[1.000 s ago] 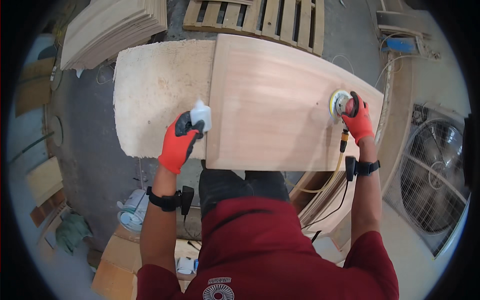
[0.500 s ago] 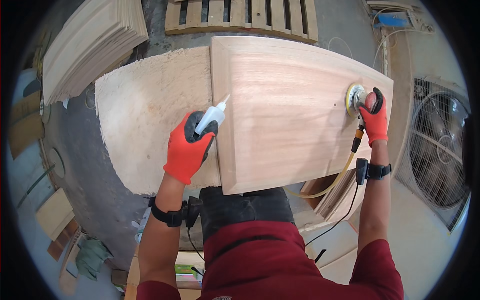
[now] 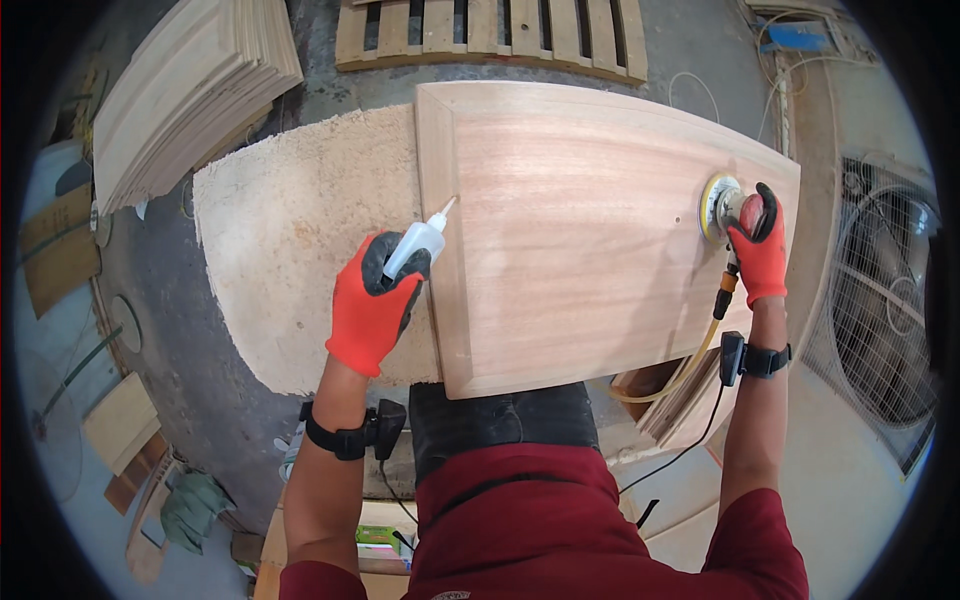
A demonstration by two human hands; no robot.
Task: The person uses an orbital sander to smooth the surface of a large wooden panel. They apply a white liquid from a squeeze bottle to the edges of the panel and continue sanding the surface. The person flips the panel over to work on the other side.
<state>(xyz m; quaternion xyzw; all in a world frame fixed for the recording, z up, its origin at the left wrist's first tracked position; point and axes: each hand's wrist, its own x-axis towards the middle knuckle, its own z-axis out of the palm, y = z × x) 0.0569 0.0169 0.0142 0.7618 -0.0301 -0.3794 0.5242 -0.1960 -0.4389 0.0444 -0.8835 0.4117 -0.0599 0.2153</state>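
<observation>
My left hand (image 3: 378, 300), in an orange and black glove, is closed round a white squeeze bottle (image 3: 416, 248) with a narrow nozzle. The nozzle tip points up over the left frame strip of a wooden panel (image 3: 570, 240); whether it touches the wood I cannot tell. My right hand (image 3: 758, 245), gloved alike, grips an orbital sander (image 3: 738, 208) near the panel's right end. The sander is tipped on its side, its yellow-edged pad facing left. A yellow air hose (image 3: 690, 365) runs from it down past the panel's near edge. A small dark spot shows on the panel left of the sander.
A rough pale board (image 3: 310, 230) lies under the panel and sticks out to the left. Stacked panels (image 3: 200, 95) stand at the far left, a wooden pallet (image 3: 490, 35) at the back. A large caged fan (image 3: 885, 290) is at the right. Wood pieces (image 3: 685, 400) lie below the panel.
The view has shifted slightly, so the panel and surroundings sit a little lower and further right. Both hands keep their holds, and the bottle's nozzle stays over the panel's left strip.
</observation>
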